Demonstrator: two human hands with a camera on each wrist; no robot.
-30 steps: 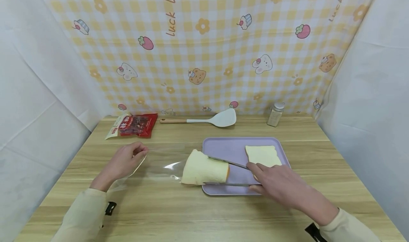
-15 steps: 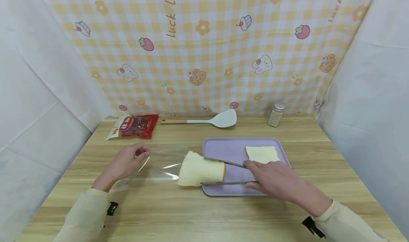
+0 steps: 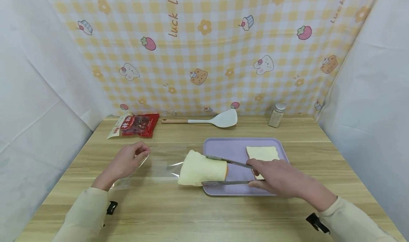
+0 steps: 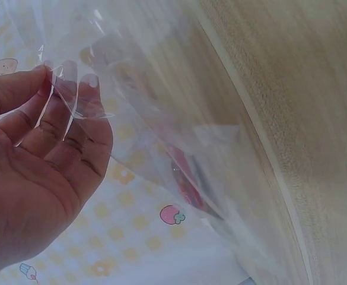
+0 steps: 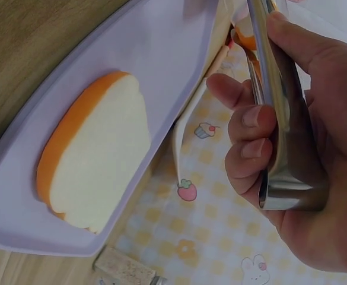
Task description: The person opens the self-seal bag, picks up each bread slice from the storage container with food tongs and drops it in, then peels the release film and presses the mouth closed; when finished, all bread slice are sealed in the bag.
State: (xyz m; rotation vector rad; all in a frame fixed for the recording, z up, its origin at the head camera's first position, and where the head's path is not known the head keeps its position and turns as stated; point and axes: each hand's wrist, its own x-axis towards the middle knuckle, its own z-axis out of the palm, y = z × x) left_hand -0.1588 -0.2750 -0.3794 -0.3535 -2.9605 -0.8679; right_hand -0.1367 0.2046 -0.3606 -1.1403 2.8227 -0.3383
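My left hand [image 3: 126, 162] pinches the edge of a clear plastic bag [image 3: 159, 169] between thumb and fingertips; the left wrist view shows the thin film [image 4: 81, 107] at its fingers. In my right hand [image 3: 281, 178] is a pair of metal tongs [image 3: 228, 182], its arms along both sides of a bread slice [image 3: 202, 169]. The slice is bent, its wide end over the table by the bag and its narrower end over the purple tray [image 3: 230, 146]. Whether any of it is inside the bag, I cannot tell. Another bread slice [image 5: 102, 148] lies on the tray, partly behind my right hand in the head view.
Along the back of the wooden table lie a red food packet [image 3: 137, 125] and a white spatula [image 3: 225, 119] with a wooden handle. A small capped jar [image 3: 276, 116] stands at the back right. A checked cloth [image 3: 204, 50] hangs behind.
Compared with one second ago, the tongs and the bread slice between them have shifted slightly left, towards the bag. My left hand keeps its pinch and has hardly moved.
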